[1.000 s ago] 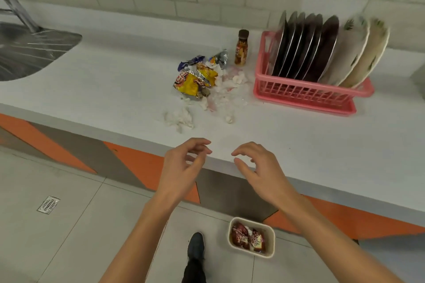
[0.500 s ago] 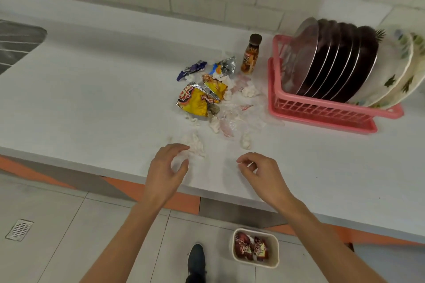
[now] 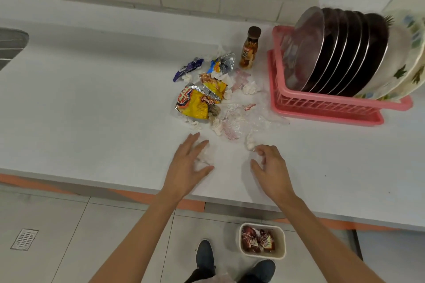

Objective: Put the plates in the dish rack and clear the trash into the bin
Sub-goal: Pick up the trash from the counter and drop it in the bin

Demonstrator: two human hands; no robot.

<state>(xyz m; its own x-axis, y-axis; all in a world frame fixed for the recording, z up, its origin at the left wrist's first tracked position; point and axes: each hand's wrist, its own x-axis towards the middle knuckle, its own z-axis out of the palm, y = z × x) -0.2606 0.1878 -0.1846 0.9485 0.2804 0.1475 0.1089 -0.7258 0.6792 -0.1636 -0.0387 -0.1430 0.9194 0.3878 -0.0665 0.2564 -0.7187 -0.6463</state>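
Fingers (image 3: 194, 142) of the left hand (image 3: 186, 167) lie spread and straight over a crumpled tissue (image 3: 207, 156), gripping nothing. The right hand (image 3: 272, 167) is half-curled, empty, with its fingertips (image 3: 261, 150) just beside a small tissue wad (image 3: 250, 142). On the white counter (image 3: 92, 110), a pink dish rack (image 3: 322, 103) holds the plates (image 3: 345, 53) upright, and the bin (image 3: 262, 225) sits on the floor below. The yellow snack bag (image 3: 195, 103) looks light and crinkly, best pinched at an edge. Clear plastic film (image 3: 241, 122) is probably slippery, and the tissue is soft enough to scoop whole.
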